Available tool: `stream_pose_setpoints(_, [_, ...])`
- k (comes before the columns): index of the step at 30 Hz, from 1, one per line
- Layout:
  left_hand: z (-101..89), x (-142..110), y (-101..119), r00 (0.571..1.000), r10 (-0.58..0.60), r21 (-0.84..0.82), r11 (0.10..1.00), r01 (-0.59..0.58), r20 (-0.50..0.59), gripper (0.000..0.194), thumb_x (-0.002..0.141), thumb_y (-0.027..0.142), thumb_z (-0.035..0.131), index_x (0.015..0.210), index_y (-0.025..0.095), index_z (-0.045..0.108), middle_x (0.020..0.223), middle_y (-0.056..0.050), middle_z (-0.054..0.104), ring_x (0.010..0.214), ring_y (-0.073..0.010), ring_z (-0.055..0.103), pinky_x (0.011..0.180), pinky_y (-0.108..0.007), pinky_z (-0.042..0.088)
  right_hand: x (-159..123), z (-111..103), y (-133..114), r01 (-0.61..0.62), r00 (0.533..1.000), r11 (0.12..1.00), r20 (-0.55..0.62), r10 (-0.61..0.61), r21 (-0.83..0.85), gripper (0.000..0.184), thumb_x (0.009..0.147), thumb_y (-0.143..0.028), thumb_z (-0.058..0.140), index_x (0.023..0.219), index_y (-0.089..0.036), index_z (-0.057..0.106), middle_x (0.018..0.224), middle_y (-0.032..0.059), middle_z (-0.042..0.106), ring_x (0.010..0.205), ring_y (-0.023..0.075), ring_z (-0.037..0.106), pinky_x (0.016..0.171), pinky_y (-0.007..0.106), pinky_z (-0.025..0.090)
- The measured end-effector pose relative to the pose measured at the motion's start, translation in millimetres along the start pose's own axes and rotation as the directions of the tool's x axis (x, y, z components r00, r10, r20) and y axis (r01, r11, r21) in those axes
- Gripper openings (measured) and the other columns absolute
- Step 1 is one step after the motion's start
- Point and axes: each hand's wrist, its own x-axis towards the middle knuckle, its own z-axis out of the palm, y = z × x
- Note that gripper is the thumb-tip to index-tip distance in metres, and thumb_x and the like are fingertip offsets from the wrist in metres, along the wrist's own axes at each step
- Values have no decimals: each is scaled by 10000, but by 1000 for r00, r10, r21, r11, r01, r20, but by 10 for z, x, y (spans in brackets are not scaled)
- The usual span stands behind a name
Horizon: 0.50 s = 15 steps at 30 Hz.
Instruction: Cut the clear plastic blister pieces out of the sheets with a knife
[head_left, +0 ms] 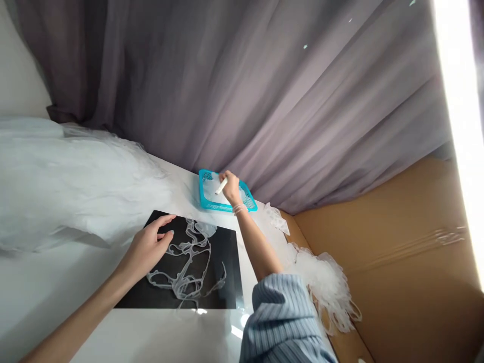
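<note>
Beyond a black sheet [223, 272] lying on a white tabletop [151, 338] hangs a mauve curtain [242, 91], with a cardboard panel [393, 252] right of the sheet and white tulle [75, 181] heaped left of it. Translucent white squiggles [185, 267] cover the sheet, and a teal plastic tray [212, 205] sits just past its far edge. The hands are apart: the left hand [145, 249] rests open on the sheet beside the squiggles, while the right hand [230, 187] grips a white stick [221, 185] over the tray.
</note>
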Motion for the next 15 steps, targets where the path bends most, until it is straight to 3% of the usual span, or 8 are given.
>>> stream_pose_setpoints(2, [-13, 0, -12, 999, 36, 71, 997, -35, -11, 548, 852, 434, 482, 1343, 214, 589, 1374, -119, 665, 983, -280, 745, 907, -424, 594, -18, 97, -30, 28, 998, 999, 64, -26, -30, 301, 826, -212, 551, 635, -255, 323, 606, -37, 479, 659, 154, 459, 679, 275, 361])
stream_pose_setpoints(4, [-3, 0, -39, 997, 72, 146, 987, -71, -5, 540, 853, 430, 486, 1332, 210, 602, 1336, -115, 684, 984, -283, 738, 885, -413, 594, -158, 53, -7, 35, 995, 998, 94, -29, -60, 284, 866, -246, 528, 664, -256, 329, 636, -28, 498, 668, 159, 474, 685, 282, 367])
stream_pose_setpoints(7, [73, 7, -116, 991, 132, 254, 957, -137, 38, 555, 830, 402, 531, 1338, 193, 611, 1331, -130, 674, 1183, -334, 646, 1028, -453, 514, -614, -202, 92, 10, 990, 995, 138, 5, -104, 244, 940, -320, 440, 724, -253, 347, 706, -2, 539, 713, 175, 532, 693, 293, 393])
stream_pose_setpoints(9, [152, 12, -181, 983, 161, 311, 933, -180, 88, 583, 810, 371, 555, 1355, 172, 605, 1298, -150, 676, 1261, -358, 578, 1087, -475, 454, -1045, -389, 133, 4, 974, 993, 226, 24, -122, 235, 941, -379, 474, 768, -244, 389, 749, 8, 575, 737, 185, 573, 691, 296, 421])
stream_pose_setpoints(12, [249, 11, -256, 967, 185, 371, 897, -239, 177, 532, 797, 312, 535, 1291, 158, 656, 1148, -157, 702, 1169, -348, 611, 1030, -454, 474, -1673, -534, 83, 35, 914, 991, 405, 21, -131, 325, 796, -430, 723, 877, -231, 480, 840, 23, 641, 777, 210, 620, 705, 316, 471])
stream_pose_setpoints(15, [271, -9, -256, 936, 217, 394, 863, -317, 276, 380, 808, 270, 470, 1055, 205, 751, 971, -114, 711, 960, -292, 676, 906, -397, 515, -2031, -468, -52, 90, 868, 987, 497, -13, -131, 542, 615, -414, 891, 966, -238, 518, 1084, 86, 669, 946, 265, 636, 766, 352, 511])
